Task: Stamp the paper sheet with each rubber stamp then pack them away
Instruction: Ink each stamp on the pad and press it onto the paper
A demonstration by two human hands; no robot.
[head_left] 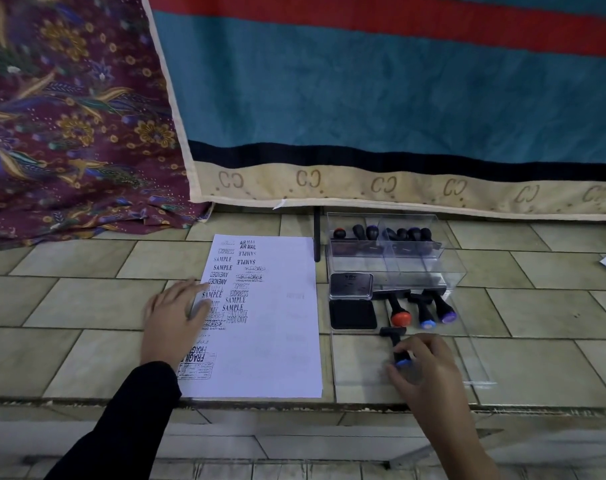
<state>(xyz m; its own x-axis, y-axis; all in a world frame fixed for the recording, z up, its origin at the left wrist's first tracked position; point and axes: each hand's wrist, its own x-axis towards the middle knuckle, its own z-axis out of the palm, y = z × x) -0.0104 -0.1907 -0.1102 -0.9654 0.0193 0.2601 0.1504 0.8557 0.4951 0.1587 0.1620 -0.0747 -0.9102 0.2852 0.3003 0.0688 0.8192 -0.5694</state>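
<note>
Black rubber stamp (395,342), blue end cap, sits just in front of the ink pad, over the near-left part of a clear flat lid (474,362) lying on the tiles. The base points away from the person and the cap toward them. Right hand (424,367) grips it, thumb and fingers curled round the handle near the cap. Can't tell whether the base rests on the lid or is lifted.

Three more stamps lie side by side just beyond it, caps toward the person: red-capped stamp (399,311), blue-capped stamp (425,315), purple-capped stamp (444,308). Their bases are up against the front of a clear acrylic box (409,268). The boxed stamps (402,234) stand in a row at the back of it.

Ink pad (352,314) is open just left of the red-capped stamp, with its hinged cover (351,286) propped up behind it.

Paper sheet (270,341) lies just beside the pad, on its left. The left half is crowded with black impressions: AIR MAIL, SAMPLE, EXPRESS, AMENDED, FAX OUT. The right half shows only faint marks. Left hand (176,317), in a black sleeve, lies flat on the sheet's left edge, fingers straight and slightly spread.

A black rod (317,237) stands between the sheet's far corner and the box. The surface is beige tiles (86,306). Behind hangs a teal cloth (363,98) with a red band and a cream CC border, and a maroon floral cloth (69,116) is at left.
</note>
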